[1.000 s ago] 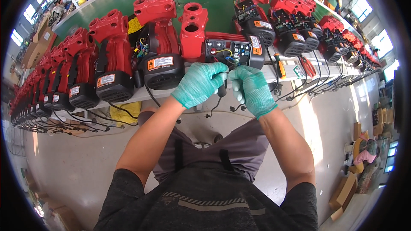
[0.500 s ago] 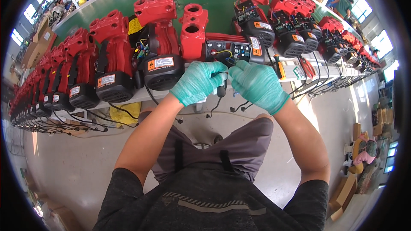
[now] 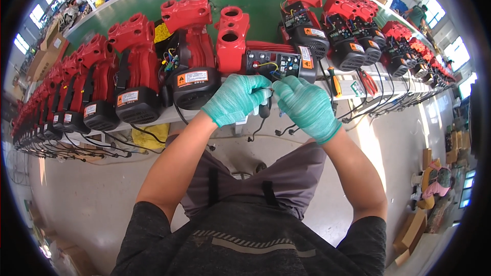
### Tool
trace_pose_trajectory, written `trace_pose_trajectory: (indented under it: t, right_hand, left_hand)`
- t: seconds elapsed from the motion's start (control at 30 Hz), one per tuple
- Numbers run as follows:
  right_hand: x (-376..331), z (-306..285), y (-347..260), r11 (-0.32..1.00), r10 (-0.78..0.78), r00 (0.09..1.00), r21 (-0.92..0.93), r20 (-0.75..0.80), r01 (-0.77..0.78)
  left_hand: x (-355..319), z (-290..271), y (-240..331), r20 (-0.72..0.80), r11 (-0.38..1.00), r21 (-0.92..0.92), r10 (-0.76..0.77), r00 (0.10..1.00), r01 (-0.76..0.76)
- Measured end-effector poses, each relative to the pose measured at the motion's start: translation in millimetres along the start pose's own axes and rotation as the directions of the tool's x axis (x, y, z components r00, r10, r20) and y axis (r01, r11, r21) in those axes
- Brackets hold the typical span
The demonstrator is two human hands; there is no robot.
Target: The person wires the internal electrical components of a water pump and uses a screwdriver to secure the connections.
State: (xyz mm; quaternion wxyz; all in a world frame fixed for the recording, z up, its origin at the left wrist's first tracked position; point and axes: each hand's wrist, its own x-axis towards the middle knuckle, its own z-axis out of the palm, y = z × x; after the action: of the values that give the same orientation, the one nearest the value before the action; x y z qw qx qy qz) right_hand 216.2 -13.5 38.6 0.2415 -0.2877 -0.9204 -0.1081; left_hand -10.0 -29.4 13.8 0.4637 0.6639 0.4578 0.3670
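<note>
In front of me a red pump (image 3: 231, 46) lies on its side, its black electrical box uncovered. A circuit board (image 3: 286, 63) and a yellow-green wire (image 3: 266, 65) show inside. At the box's near edge my left hand (image 3: 240, 97), in a green knit glove, is closed, thumb and fingers pinched. My right hand (image 3: 305, 106), gloved alike, is closed close beside it, fingertips almost meeting the left ones. What lies between the fingertips is too small and covered to name. Below the left fingers hangs a thick black piece (image 3: 264, 110), with a black cable (image 3: 257, 130) beneath it.
Similar red pumps (image 3: 138, 66) line the bench to the left, and more (image 3: 350, 30) to the right. An orange-handled screwdriver (image 3: 335, 83) and red-handled pliers (image 3: 367, 82) lie right of my hands. Cables dangle over the bench edge. A yellow bag (image 3: 150, 135) sits below.
My right hand has shifted slightly down and its wrist has turned a little. The left hand stays nearly in place, and both hands remain closed.
</note>
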Motion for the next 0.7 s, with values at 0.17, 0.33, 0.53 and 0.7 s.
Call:
trace_pose_trajectory:
  t: [0.17,0.33,0.53,0.7]
  right_hand:
    - [3.0,-1.8,6.2,0.997,-0.071,0.997,0.012,0.027,0.071]
    - [14.7,-10.0,-13.4,-0.166,0.426,0.454,0.561,0.782,-0.811]
    - [-15.8,2.6,-3.7,0.878,0.249,0.967,0.434,-0.058,-0.200]
    - [5.2,-5.1,12.5,0.984,-0.167,0.986,-0.057,0.021,0.168]
  left_hand:
    - [3.7,2.2,0.6,0.011,0.999,0.033,0.024,1.000,-0.024]
    - [-1.9,2.3,0.6,-0.039,0.995,0.068,0.083,0.996,-0.080]
    - [2.2,0.9,3.4,0.030,0.997,-0.063,-0.042,0.999,0.044]
    - [2.0,-6.4,12.2,0.094,0.994,0.028,-0.107,0.990,0.104]
